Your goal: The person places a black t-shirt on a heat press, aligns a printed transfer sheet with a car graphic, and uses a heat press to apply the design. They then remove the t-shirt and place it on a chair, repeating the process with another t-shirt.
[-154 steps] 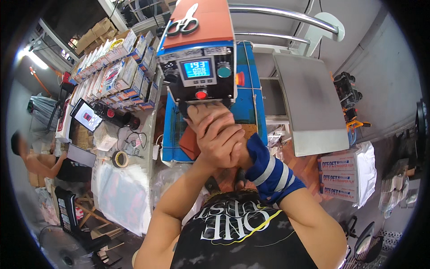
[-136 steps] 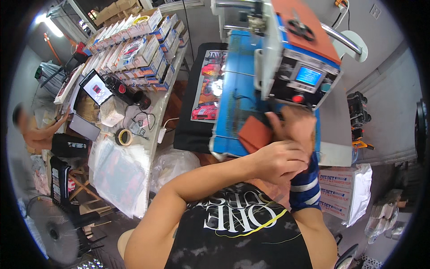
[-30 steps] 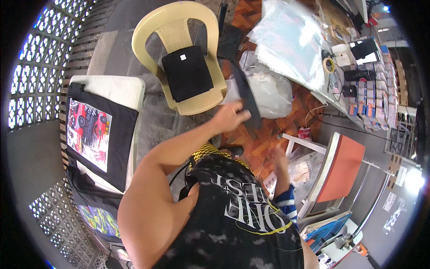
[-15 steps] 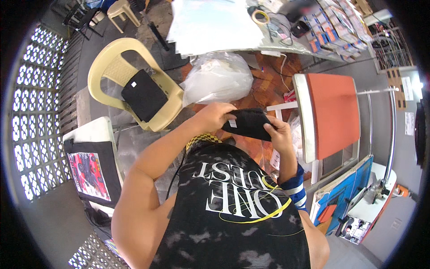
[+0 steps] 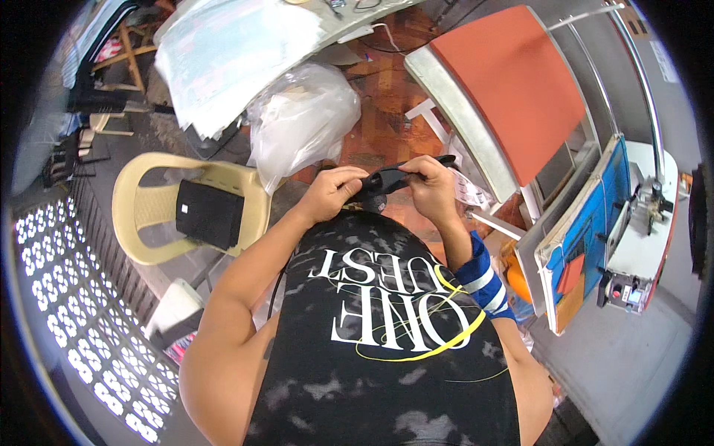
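Together, left fingers [image 5: 346, 176] and right fingers [image 5: 426, 168] hold black cloth [image 5: 390, 178] (its edge curving).

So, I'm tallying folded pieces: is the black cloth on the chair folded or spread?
Folded: the black cloth lies as a compact, straight-edged rectangle on the seat of the yellowish chair.

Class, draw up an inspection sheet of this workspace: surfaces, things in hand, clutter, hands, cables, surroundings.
Surfaces: table bearing pale sheets; orange-topped pad to the right.
Things in hand: black cloth, its layout unclear.
Clutter: translucent plastic bag on the floor; folded black cloth piece on the cream chair.
Hands: left hand and right hand both pinch the cloth.
Cables: thin white cable beside the table; ends unclear.
Surroundings: openwork wall at left; blue-bedded machine at right.
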Tool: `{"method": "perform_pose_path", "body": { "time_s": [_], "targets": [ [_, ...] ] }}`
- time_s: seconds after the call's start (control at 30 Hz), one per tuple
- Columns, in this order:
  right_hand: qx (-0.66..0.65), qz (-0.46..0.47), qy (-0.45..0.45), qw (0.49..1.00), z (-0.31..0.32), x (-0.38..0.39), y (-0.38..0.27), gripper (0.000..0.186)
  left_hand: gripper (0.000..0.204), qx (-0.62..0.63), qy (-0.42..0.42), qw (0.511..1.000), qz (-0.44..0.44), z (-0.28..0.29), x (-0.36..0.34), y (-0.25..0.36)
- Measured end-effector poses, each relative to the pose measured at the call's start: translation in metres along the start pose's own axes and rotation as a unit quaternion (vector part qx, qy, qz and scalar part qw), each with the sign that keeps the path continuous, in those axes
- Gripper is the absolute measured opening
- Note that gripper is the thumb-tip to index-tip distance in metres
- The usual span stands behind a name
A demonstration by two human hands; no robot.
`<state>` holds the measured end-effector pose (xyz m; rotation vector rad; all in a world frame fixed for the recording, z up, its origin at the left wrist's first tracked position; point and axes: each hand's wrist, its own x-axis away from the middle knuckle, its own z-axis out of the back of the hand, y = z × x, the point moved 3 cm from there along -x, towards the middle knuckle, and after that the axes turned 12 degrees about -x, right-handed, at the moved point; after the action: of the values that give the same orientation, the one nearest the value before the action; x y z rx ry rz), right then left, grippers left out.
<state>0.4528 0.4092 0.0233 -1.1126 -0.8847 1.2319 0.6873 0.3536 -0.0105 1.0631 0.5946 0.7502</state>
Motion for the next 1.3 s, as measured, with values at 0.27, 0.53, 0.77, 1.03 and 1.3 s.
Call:
{"method": "perform_pose_path", "body": {
  "time_s": [0.27, 0.53, 0.77, 1.03, 1.3],
  "targets": [
    [-0.044, -0.065, 0.04, 0.996, -0.007, -0.013, 0.009, 0.018, 0.02, -0.183, -0.036, 0.982, -0.03, 0.037, -0.037, -0.039],
    [-0.291, -0.196, 0.215, 0.911, 0.042, 0.039, 0.123, 0.029, 0.045, -0.31, 0.038, 0.839, 0.446, 0.118, 0.11, -0.315],
    [-0.516, -0.491, 0.26, 0.652, -0.111, -0.029, 0.241, 0.031, 0.039, 0.248, 0.511, 0.547, 0.615, 0.048, 0.124, -0.313],
    [-0.159, -0.564, 0.006, 0.81, -0.219, -0.139, 0.291, 0.039, 0.054, 0.425, 0.229, 0.611, 0.628, 0.06, 0.035, -0.364],
    [-0.131, -0.492, -0.013, 0.861, -0.256, -0.17, 0.43, 0.04, 0.041, -0.088, 0.16, 0.778, 0.601, 0.088, 0.0, -0.478]
  ]
}}
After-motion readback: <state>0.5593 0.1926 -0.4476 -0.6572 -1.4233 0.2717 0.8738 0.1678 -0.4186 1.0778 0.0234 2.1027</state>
